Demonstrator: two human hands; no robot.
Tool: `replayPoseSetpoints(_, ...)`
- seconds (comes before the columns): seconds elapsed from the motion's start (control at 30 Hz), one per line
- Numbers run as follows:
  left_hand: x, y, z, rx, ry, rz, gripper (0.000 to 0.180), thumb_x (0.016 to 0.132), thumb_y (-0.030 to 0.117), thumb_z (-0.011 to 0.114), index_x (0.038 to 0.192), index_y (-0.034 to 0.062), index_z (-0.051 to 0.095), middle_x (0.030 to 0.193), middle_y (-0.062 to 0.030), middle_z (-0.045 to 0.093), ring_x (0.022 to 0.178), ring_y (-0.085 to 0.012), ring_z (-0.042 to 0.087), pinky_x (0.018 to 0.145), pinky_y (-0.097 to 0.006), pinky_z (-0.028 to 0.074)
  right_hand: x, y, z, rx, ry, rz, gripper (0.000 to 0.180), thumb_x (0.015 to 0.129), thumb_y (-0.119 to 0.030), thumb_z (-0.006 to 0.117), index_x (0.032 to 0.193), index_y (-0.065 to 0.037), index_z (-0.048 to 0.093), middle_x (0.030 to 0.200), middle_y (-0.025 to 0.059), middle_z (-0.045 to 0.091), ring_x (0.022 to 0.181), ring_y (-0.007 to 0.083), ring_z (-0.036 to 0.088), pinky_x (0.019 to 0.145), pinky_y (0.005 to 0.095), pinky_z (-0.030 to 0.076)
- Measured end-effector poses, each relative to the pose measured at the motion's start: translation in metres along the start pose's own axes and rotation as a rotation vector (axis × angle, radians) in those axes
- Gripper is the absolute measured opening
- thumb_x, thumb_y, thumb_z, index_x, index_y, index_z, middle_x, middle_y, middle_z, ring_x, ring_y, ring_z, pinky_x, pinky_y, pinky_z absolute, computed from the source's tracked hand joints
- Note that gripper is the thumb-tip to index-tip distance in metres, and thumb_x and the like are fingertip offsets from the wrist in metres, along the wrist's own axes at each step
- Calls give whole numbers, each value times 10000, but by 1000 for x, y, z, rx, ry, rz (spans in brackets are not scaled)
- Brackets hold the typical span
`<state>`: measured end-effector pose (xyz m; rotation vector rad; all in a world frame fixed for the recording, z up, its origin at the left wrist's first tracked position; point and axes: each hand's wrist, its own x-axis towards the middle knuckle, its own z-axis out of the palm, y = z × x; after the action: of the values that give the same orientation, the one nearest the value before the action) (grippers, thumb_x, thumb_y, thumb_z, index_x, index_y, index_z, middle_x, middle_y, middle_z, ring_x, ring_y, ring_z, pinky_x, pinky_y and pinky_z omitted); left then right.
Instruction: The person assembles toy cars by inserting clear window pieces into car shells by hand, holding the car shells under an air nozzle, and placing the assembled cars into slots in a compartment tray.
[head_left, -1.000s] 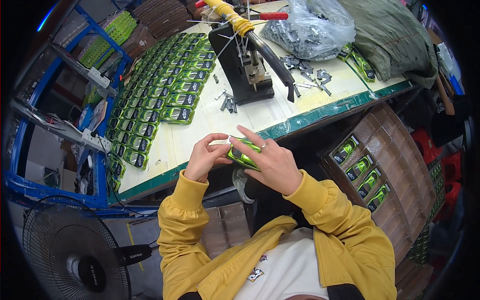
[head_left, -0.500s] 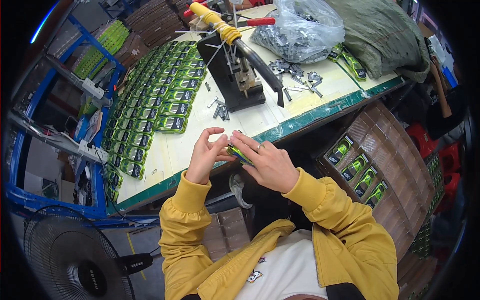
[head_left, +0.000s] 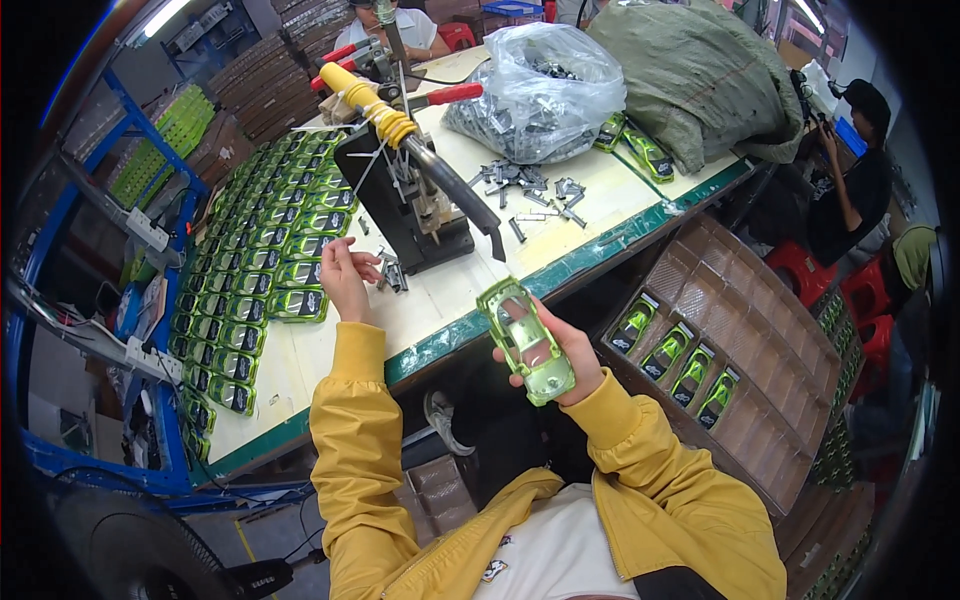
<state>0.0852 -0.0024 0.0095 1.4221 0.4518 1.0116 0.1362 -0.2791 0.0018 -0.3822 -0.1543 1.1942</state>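
My right hand [head_left: 570, 352] grips a translucent lime-green toy car body shell [head_left: 530, 345] in front of the table's green edge. The shell's hollow inside with its window openings shows. My left hand [head_left: 350, 268] is over the tabletop, its fingers apart and slightly bent, with nothing visible in them. It is beside a small pile of grey parts [head_left: 397, 277] at the foot of a black hand press [head_left: 395, 205]. The press has a lever with a yellow-wrapped grip [head_left: 365, 100]. Rows of green-and-black car shells [head_left: 255, 257] lie just left of that hand.
More grey parts [head_left: 515, 176] are scattered right of the press, before a clear plastic bag [head_left: 540, 95] of them. A green sack [head_left: 690, 80] sits behind. A brown compartment tray [head_left: 750, 345] with several shells stands at right, a fan [head_left: 150, 540] lower left. Other people sit beyond.
My hands have parted. The left has moved forward and left to the grey parts; the right has turned the car shell so its inside shows. The whole view has shifted.
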Motion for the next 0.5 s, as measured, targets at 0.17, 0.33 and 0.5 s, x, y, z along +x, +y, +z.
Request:
replayPoseSetpoints(0.17, 1, -14, -4, 63, 156, 16, 236, 888, 250, 378, 853, 41, 483, 519, -44, 515, 348, -62, 405, 327, -170, 266, 12, -16, 16, 323, -86, 47, 348, 869, -324, 363, 1066, -69, 495, 962, 118, 542, 877, 264, 541, 578, 380, 513)
replayPoseSetpoints(0.33, 0, -13, -4, 77, 117, -8, 241, 889, 254, 378, 841, 44, 487, 502, -37, 504, 338, -55, 387, 324, -163, 263, 17, -18, 34, 493, -108, 50, 354, 862, -336, 369, 1031, -62, 515, 960, 118, 539, 891, 252, 514, 605, 381, 506)
replayPoseSetpoints(0.5, -1, -12, -4, 95, 105, -9, 250, 892, 258, 371, 832, 45, 488, 495, -34, 499, 336, -53, 385, 321, -161, 259, 12, -20, 43, 483, -126, 24, 361, 861, -339, 370, 1029, -54, 513, 961, 136, 538, 919, 253, 510, 607, 391, 514)
